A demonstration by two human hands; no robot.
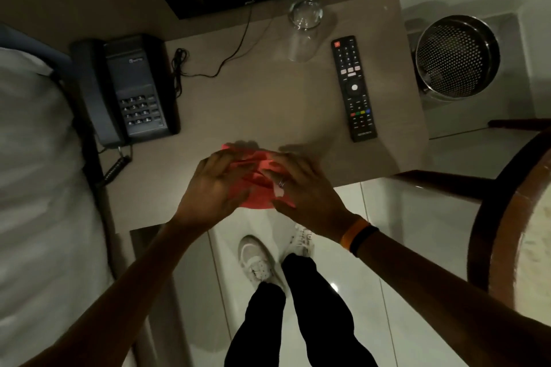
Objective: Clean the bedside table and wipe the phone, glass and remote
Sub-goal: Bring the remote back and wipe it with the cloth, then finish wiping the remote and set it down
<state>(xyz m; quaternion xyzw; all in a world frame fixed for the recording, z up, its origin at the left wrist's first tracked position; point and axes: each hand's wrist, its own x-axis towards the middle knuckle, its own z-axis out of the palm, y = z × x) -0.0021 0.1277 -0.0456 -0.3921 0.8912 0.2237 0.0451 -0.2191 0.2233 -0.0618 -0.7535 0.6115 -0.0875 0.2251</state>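
Both hands, left hand (216,180) and right hand (301,185), clutch a crumpled red cloth (259,179) between them above the beige bedside tabletop's (268,104) near edge.

Both hands, left (215,185) and right (301,188), bunch up a red cloth (258,180) mid-frame at the bench (268,98) edge; phone (131,89) left, glass (304,30) top, remote (354,88) right.

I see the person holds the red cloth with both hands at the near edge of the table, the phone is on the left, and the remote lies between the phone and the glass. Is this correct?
Not quite. In the head view the remote lies at the right side of the table, to the right of the glass, not between it and the phone. The rest holds: the left hand and the right hand both hold the red cloth at the near edge.
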